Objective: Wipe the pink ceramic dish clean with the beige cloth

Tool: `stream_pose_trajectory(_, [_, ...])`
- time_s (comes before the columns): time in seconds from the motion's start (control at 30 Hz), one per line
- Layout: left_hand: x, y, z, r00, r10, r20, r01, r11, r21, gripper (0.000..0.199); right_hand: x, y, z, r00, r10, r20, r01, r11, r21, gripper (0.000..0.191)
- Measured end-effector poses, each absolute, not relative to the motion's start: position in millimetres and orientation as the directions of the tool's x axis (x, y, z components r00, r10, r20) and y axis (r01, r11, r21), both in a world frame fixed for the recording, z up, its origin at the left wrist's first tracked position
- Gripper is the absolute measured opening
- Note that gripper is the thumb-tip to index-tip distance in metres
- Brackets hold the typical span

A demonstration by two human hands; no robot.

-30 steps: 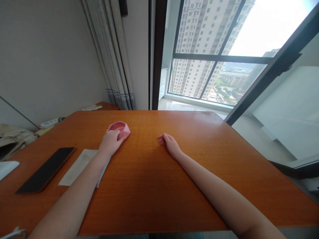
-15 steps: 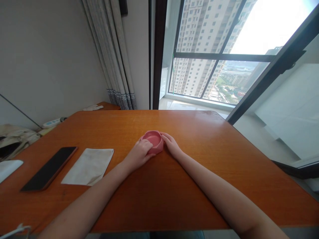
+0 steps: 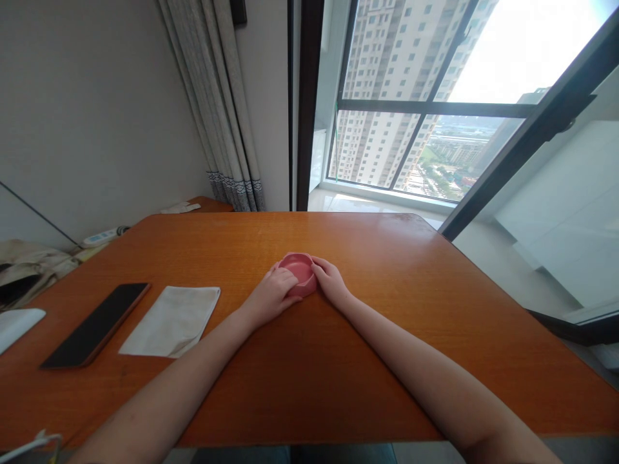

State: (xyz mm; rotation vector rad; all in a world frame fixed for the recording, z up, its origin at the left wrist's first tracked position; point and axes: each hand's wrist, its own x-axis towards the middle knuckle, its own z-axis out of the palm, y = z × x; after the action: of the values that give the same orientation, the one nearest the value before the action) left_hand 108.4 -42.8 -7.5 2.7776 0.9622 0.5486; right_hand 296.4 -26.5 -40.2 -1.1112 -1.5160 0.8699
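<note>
A small pink bowl point(image 3: 300, 272) with a round hollow and an angular outer wall is in the middle of the wooden table point(image 3: 333, 380). My left hand point(image 3: 276, 290) grips its near left side, with the fingers over the rim into the hollow and the thumb low along the outer wall. Against the right side, my right hand point(image 3: 330, 277) is curled with its fingertips on the rim and wall. Part of the bowl's outside is hidden behind both hands. Whether its base rests fully on the table I cannot tell.
Left of my left arm lie a folded white cloth point(image 3: 171, 320) and a dark flat tablet-like slab point(image 3: 99, 325). A white item point(image 3: 19, 327) is at the left edge, and a white cable point(image 3: 36, 443) at the lower left. Beyond the table stand a curtain point(image 3: 222, 116) and a window.
The pink bowl has turned or tilted slightly between my hands, and less of its outer wall shows. My right fingers have shifted a little on its rim. The left grip stays nearly the same.
</note>
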Motion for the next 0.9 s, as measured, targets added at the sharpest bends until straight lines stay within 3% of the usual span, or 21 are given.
stream_pose_trajectory(0.13, [94.2, -44.5, 6.7, 0.690, 0.659, 0.301, 0.601, -0.752, 0.270, 0.045, 298.5, -24.8, -41.4, -0.056, 0.950, 0.309, 0.226, 0.313, -0.922, 0.032])
stream_pose_trajectory(0.2, [69.4, -45.2, 14.6, 0.590, 0.750, 0.297, 0.713, -0.658, 0.244, 0.043, 299.5, -23.5, -42.6, -0.041, 0.953, 0.300, 0.239, 0.301, -0.923, 0.032])
stream_pose_trajectory(0.33, [-18.4, -52.3, 9.6, 0.169, 0.953, 0.251, 0.956, -0.221, 0.194, 0.039, 300.3, -21.1, -45.7, 0.000, 0.948, 0.318, 0.272, 0.306, -0.912, 0.034])
stream_pose_trajectory(0.47, [-107.4, -70.6, -24.1, -0.094, 0.971, 0.221, 0.996, 0.094, 0.010, 0.038, 299.8, -20.9, -46.4, -0.006, 0.940, 0.341, 0.296, 0.327, -0.898, 0.034])
stream_pose_trajectory(0.63, [-145.3, -83.5, -50.0, -0.064, 0.982, 0.178, 0.997, 0.071, -0.032, 0.040, 300.1, -18.8, -49.1, -0.022, 0.937, 0.347, 0.314, 0.336, -0.888, 0.033])
stream_pose_trajectory(0.77, [-121.0, -78.8, -33.3, -0.016, 0.966, 0.260, 0.983, -0.032, 0.180, 0.043, 301.7, -20.1, -50.9, 0.015, 0.937, 0.349, 0.373, 0.319, -0.871, 0.036])
stream_pose_trajectory(0.83, [-95.3, -78.7, -13.6, 0.081, 0.953, 0.292, 0.943, -0.168, 0.286, 0.044, 300.4, -28.4, -43.0, 0.052, 0.903, 0.427, 0.447, 0.361, -0.818, 0.043])
stream_pose_trajectory(0.9, [-64.0, -82.6, 11.1, 0.150, 0.953, 0.262, 0.908, -0.238, 0.345, 0.048, 295.9, -42.6, -26.1, -0.022, 0.844, 0.536, 0.488, 0.477, -0.731, 0.055])
